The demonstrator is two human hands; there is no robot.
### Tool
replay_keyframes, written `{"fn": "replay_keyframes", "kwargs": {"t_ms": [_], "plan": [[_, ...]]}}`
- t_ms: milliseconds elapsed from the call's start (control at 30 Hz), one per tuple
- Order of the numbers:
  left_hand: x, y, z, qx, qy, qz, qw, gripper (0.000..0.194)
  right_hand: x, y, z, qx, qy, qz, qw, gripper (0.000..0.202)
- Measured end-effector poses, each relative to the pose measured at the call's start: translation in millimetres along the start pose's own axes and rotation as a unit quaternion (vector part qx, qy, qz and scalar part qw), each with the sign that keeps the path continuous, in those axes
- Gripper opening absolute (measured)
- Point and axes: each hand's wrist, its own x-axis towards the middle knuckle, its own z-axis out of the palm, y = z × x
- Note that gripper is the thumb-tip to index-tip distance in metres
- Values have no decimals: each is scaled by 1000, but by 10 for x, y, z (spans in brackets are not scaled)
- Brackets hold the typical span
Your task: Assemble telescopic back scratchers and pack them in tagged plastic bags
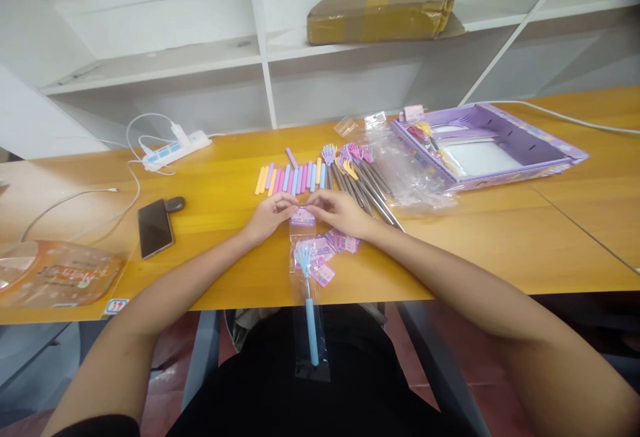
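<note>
My left hand (pixel 273 214) and my right hand (pixel 340 212) pinch the two upper corners of a clear plastic bag (pixel 300 230) with a pink and purple header card (pixel 303 217). Inside the bag lies a light-blue back scratcher (pixel 311 324), its hand-shaped head up and its handle hanging past the table's front edge over my lap. Several loose printed cards (pixel 323 273) lie beside the bag. Just beyond my fingers is a row of coloured handle tubes (pixel 295 180). Behind my right hand is a pile of back scratcher heads on metal rods (pixel 367 180).
At the right stands an open purple box (pixel 520 174), with clear plastic bags (pixel 415 170) heaped beside it. A phone (pixel 155 228), a power strip (pixel 175 149) and an orange plastic package (pixel 60 273) are at the left. A taped carton (pixel 380 16) rests on the shelf.
</note>
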Motion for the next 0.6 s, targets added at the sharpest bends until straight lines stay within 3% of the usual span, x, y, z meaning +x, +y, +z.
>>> {"fn": "replay_keyframes", "kwargs": {"t_ms": [267,600], "plan": [[-12,35,-5,-22,-50,-4,999,42,-7,-42,-23,-20,-24,5,999,31],[-4,78,0,31,-84,-14,996,41,-3,-67,-33,-67,-42,-84,993,42]]}}
